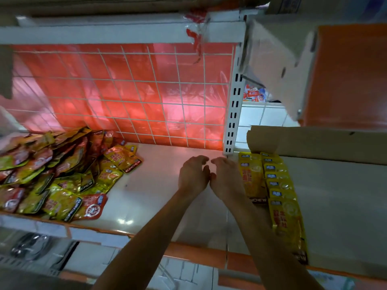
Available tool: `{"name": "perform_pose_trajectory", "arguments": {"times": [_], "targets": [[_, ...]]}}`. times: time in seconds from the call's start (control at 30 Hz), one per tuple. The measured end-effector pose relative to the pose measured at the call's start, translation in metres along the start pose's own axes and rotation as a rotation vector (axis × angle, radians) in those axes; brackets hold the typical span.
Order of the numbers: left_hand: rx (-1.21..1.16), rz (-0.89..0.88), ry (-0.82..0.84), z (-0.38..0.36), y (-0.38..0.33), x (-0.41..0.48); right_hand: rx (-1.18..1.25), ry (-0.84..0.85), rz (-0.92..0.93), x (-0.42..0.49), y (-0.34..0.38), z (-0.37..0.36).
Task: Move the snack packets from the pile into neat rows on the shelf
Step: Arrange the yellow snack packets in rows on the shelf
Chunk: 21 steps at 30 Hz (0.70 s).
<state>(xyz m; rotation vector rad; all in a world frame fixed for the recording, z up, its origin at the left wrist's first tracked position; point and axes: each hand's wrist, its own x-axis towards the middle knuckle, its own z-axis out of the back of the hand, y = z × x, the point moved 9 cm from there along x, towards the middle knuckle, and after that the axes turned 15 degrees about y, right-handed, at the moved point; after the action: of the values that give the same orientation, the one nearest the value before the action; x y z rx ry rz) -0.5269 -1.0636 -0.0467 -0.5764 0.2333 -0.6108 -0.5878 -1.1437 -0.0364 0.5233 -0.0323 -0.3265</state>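
Reading the scene from the remote station, I begin with the shelf [150,195]. Its bare white deck lies under the fingers and to their left, which gives working room for further rows. Beyond the fingertips stands the red back panel [125,91] with its wire grid, a stop against which a row can be squared.

Well to the left of the fingers lies the pile [52,174] of snack packets. It is loose and overlapping, with red and yellow mixed and nothing sorted. Just to the right of the fingers, two rows of yellow packets [278,185] run front to back, shingled so that each label shows.

The left hand [193,174] and right hand [226,178] sit side by side above the deck. Their fingers are loosely curved with the tips nearly meeting, and I see nothing held in them. I judge this spot to be the next row's position — the next move calls for a reach left to the pile.
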Motion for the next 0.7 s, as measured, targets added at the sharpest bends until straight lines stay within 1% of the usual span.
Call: {"name": "perform_pose_trajectory", "arguments": {"times": [0.17, 0.33, 0.43, 0.57, 0.63, 0.7], "targets": [[0.144, 0.089, -0.136, 0.046, 0.050, -0.015, -0.017, 0.046, 0.074, 0.014, 0.055, -0.032], [0.218, 0.246, -0.193, 0.086, 0.114, -0.030, -0.026, 0.086, 0.160, 0.033, 0.112, -0.068], [0.253, 0.339, -0.192, 0.107, 0.148, -0.039, -0.027, 0.125, 0.204, 0.048, 0.142, -0.092], [0.368, 0.527, -0.146, 0.128, 0.187, -0.057, -0.013, 0.184, 0.232, 0.070, 0.175, -0.118], [0.427, 0.560, -0.126, 0.130, 0.200, -0.064, -0.018, 0.191, 0.224, 0.081, 0.187, -0.127], [0.475, 0.554, -0.127, 0.132, 0.213, -0.070, -0.032, 0.172, 0.219, 0.091, 0.198, -0.133]]}}
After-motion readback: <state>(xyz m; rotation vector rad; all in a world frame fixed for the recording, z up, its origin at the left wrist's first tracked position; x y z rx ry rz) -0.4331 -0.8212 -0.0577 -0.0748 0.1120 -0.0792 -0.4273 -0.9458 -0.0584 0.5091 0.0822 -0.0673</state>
